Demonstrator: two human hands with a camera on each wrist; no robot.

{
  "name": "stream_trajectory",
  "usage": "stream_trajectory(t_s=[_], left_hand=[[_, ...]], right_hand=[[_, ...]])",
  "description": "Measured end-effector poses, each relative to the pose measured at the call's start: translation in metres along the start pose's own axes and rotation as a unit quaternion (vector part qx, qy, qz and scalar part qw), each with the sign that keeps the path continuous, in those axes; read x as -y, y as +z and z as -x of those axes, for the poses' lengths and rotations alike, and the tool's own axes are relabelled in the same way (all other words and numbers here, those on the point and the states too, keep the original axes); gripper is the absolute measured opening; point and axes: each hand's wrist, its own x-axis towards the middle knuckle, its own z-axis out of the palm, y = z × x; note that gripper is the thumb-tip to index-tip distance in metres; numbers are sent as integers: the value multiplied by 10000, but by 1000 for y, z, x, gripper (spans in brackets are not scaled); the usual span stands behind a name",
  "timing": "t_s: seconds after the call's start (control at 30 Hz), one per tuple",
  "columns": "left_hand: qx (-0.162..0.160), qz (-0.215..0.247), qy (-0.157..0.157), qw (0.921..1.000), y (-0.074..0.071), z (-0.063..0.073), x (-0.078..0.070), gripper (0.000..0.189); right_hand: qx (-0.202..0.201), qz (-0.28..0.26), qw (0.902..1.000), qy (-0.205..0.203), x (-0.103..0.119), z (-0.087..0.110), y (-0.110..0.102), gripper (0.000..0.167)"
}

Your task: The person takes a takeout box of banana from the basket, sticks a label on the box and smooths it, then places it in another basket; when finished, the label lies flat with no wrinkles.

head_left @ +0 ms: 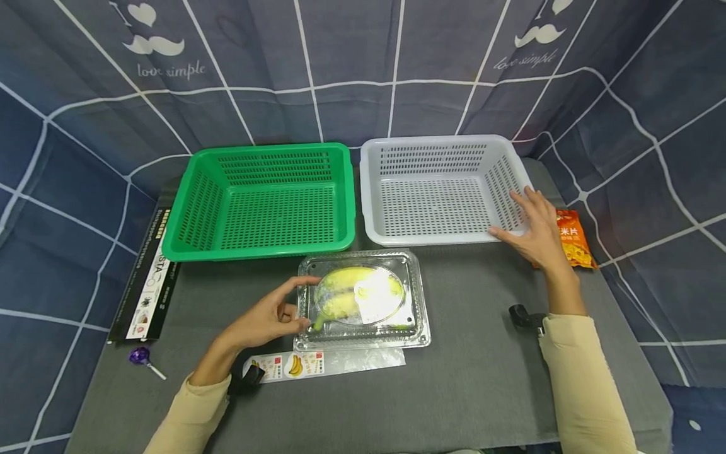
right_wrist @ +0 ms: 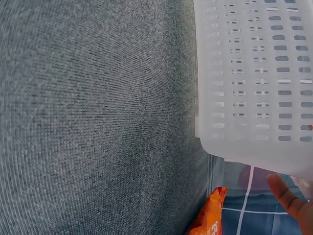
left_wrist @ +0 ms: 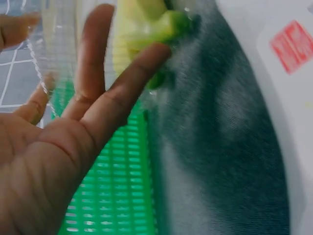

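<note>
A clear plastic clamshell box (head_left: 418,302) lies in the middle of the table, with yellow bananas (head_left: 346,277) visible inside it. In the left wrist view the banana's green stem end (left_wrist: 173,25) shows through the plastic. My left hand (head_left: 263,321) is at the box's left side, its fingers spread and mostly straight, touching or very close to the edge. Over at the right end of the white basket (head_left: 431,239), my right hand (head_left: 539,230) reaches with spread fingers near the rim; firm contact cannot be seen. In the right wrist view only part of that hand (right_wrist: 293,203) shows.
A green basket (head_left: 261,253) stands left of the white one. Below the clear box lies a strip of banana stickers (head_left: 295,366). At left are a black-and-white long box (head_left: 150,277) and a purple lollipop (head_left: 139,355); an orange snack bag (head_left: 574,239) lies at right.
</note>
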Motion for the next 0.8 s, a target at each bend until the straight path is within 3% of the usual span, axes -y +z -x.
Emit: stream_trajectory(t_s=[0.27,0.47,0.8], left_hand=[[45,251,194,9995,1,14,-17,77],[227,344,596,9974,-2,24,-32,76],[122,188,551,9982,-14,28,-47,80]], right_hand=[[-7,19,10000,34,0,0,0,91],[5,28,10000,93,1,-1,0,91],[-9,23,9999,110,1,-1,0,91]])
